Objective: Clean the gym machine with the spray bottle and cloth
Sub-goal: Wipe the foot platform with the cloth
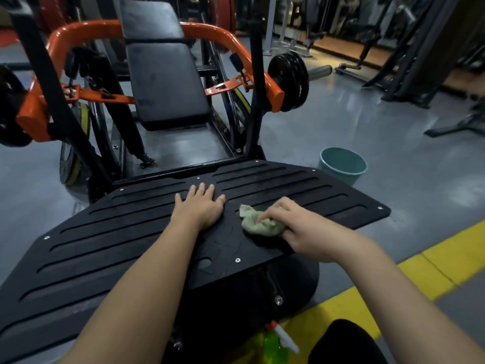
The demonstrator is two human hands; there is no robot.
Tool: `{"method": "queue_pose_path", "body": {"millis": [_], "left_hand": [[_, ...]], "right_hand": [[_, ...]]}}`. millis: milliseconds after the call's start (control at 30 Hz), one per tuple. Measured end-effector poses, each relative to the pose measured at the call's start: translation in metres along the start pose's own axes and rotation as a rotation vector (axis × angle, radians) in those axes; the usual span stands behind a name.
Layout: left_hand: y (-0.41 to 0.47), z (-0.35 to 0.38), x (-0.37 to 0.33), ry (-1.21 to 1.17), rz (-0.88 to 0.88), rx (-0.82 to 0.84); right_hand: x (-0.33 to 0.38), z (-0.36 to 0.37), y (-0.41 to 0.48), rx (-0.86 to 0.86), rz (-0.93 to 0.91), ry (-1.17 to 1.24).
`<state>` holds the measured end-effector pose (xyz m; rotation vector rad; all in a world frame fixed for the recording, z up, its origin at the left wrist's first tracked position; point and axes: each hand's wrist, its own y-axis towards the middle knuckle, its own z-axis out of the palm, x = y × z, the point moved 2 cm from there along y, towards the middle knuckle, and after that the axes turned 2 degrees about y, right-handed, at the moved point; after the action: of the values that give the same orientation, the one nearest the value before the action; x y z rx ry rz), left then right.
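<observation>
Cloth (259, 224) is grasped by right grip (307, 232) near footplate (105, 245) near edge; left grip (202, 206) is laid flat, released.

Glossy grey floor (341, 114) (yellow stripe (433, 269) at right) holds a teal bucket (331, 171).

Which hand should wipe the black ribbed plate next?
Probably the right hand: it pinches the crumpled green cloth, which lies on the black ribbed footplate. The left hand lies flat on the plate and holds nothing.
</observation>
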<state>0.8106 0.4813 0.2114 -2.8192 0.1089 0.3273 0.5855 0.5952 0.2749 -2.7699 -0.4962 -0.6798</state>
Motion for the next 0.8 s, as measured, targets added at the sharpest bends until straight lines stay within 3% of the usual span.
{"method": "queue_pose_path", "body": {"millis": [167, 333, 433, 600, 800], "left_hand": [[0.002, 0.001, 0.002, 0.003, 0.007, 0.011], [0.006, 0.002, 0.003, 0.015, 0.016, 0.028], [0.007, 0.003, 0.004, 0.011, 0.021, 0.028], [0.010, 0.004, 0.004, 0.009, 0.028, 0.030], [0.012, 0.004, 0.003, 0.022, 0.021, 0.030]], "right_hand": [[0.010, -0.003, -0.047, -0.034, 0.028, -0.007], [0.004, -0.003, -0.026, -0.039, 0.025, -0.078], [0.001, -0.006, 0.013, -0.031, 0.059, -0.273], [-0.015, -0.004, 0.103, -0.044, 0.132, -0.327], [-0.030, 0.007, 0.225, -0.130, 0.228, -0.207]]}}
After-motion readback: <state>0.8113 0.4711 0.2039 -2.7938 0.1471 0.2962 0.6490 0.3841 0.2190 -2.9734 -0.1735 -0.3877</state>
